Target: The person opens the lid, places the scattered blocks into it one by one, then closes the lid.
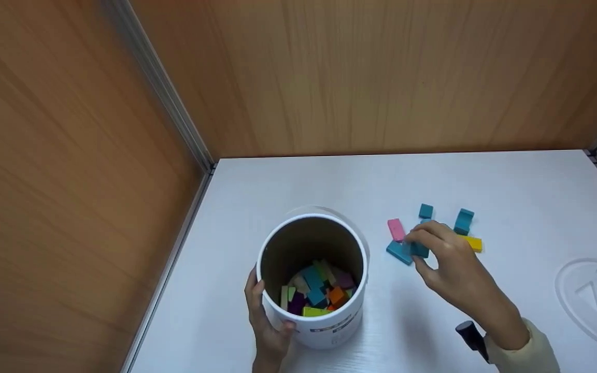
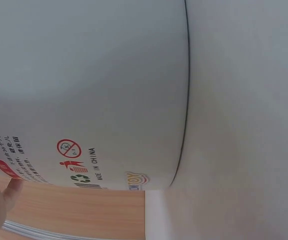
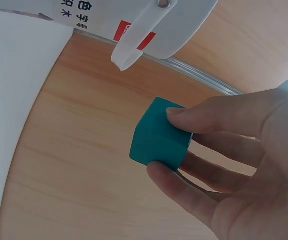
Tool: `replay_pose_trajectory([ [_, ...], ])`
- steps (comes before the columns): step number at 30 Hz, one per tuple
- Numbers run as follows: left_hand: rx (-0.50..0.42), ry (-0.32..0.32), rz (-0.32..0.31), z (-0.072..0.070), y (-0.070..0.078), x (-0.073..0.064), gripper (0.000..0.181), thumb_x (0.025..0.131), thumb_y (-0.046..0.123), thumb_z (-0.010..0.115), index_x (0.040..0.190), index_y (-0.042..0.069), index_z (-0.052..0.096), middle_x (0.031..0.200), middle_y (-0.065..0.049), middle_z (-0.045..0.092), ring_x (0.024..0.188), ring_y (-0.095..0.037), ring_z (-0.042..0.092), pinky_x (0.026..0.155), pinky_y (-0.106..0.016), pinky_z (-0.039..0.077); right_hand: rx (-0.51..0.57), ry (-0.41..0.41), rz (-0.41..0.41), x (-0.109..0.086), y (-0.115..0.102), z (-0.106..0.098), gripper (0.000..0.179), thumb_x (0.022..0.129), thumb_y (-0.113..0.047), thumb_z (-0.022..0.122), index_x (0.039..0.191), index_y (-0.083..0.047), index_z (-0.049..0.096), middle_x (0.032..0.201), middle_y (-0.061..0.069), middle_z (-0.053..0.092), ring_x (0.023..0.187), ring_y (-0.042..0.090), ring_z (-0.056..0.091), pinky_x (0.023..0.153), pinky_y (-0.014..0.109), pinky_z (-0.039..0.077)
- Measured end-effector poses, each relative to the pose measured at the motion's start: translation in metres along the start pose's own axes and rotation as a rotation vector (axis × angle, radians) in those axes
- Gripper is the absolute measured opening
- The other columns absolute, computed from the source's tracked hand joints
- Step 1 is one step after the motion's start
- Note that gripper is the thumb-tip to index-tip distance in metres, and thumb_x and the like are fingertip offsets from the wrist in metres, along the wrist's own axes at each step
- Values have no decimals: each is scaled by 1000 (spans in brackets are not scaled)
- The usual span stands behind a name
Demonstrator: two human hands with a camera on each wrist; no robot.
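White bucket (image 1: 329,335) upright on table (image 1: 215,217), orange, purple, teal and green blocks (image 1: 337,297) lying low inside, left hand (image 1: 267,329) curving fingers and thumb round its wall, right hand (image 1: 451,267) pinching a teal block (image 3: 159,137) between thumb and fingers, right of bucket, near loose pink block (image 1: 396,229).

The bucket (image 1: 329,334) stands on the worktop (image 1: 215,290) with blocks (image 1: 313,278) inside; loose blocks (image 1: 396,229) lie to its right, the lid (image 1: 596,305) farther right; the back wall (image 1: 407,77) rises behind, the side wall (image 1: 70,181) left
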State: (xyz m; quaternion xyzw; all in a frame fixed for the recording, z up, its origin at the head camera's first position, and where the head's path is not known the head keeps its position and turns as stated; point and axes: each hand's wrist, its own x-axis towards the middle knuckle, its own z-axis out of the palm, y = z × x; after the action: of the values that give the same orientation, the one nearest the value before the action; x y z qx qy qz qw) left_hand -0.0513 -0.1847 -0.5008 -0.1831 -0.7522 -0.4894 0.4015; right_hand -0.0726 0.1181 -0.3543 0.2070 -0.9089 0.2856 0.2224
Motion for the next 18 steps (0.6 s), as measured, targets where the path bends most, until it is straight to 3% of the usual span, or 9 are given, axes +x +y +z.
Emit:
replay_pose_trajectory([
  [11,5,-5,5,-1,-1,0,81,89,61,48,136,-1,26,146,-27,24,130,-36,32,109,-36,30,37,7,-68,6,-19,9,37,65,11,80,95,-7,68,99,6,61,87,18,60,73,31,57],
  [18,3,7,17,-1,-5,-2,80,89,61,48,136,0,26,145,-28,25,129,-37,32,109,-36,30,74,-57,-102,10,-30,17,38,67,9,80,99,-8,68,102,5,61,94,18,59,75,29,56],
])
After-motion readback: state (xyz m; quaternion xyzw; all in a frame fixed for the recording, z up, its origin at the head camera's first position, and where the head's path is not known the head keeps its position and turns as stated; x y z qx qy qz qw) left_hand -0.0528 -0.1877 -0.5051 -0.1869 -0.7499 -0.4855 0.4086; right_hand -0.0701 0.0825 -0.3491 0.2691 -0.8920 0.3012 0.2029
